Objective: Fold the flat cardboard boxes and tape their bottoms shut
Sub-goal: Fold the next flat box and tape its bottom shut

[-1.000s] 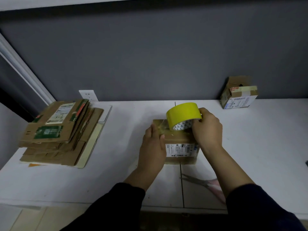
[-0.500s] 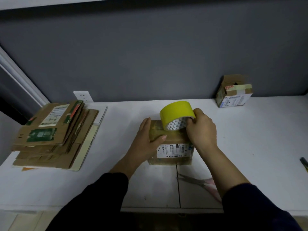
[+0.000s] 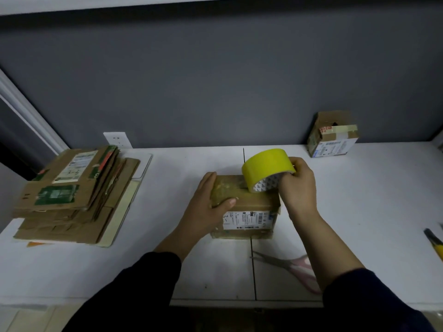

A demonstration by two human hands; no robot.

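Note:
A small folded cardboard box (image 3: 249, 207) with a white shipping label on its near side stands in the middle of the white table (image 3: 359, 200). My left hand (image 3: 206, 209) lies flat against the box's left end, thumb pressing on the taped top. My right hand (image 3: 298, 188) grips a yellow tape roll (image 3: 266, 168) that rests on the box's top right, with clear tape stretched across the top towards my left hand. A stack of flat cardboard boxes (image 3: 69, 197) lies at the left of the table.
Pink-handled scissors (image 3: 287, 264) lie near the front edge under my right forearm. A taped small box (image 3: 333, 135) stands at the back right by the grey wall. A yellow-handled tool (image 3: 435, 243) shows at the right edge. A wall socket (image 3: 117, 139) sits behind the stack.
My left hand slid from the box's top to its left end, fingers flat against the side. The tape roll in my right hand moved right across the top.

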